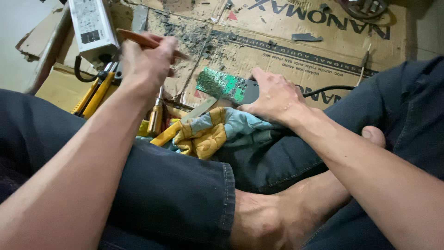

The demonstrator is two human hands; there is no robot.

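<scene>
flattened brown cardboard box (296,41), dark print | silver-grey rectangular unit's white label (87,18), top left

A green circuit board (221,84), an orange-brown tool handle (138,39), and a yellow-and-blue patterned cloth (213,131).

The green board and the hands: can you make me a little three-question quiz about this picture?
1. True or false: the left hand holds a thin tool with an orange-brown handle.
2. What does the right hand press on?
A. the green circuit board
B. a glass bottle
C. a book
3. Fill in: the work lies on flattened ____ beside a patchwork cloth.

Key:
1. True
2. A
3. cardboard
</scene>
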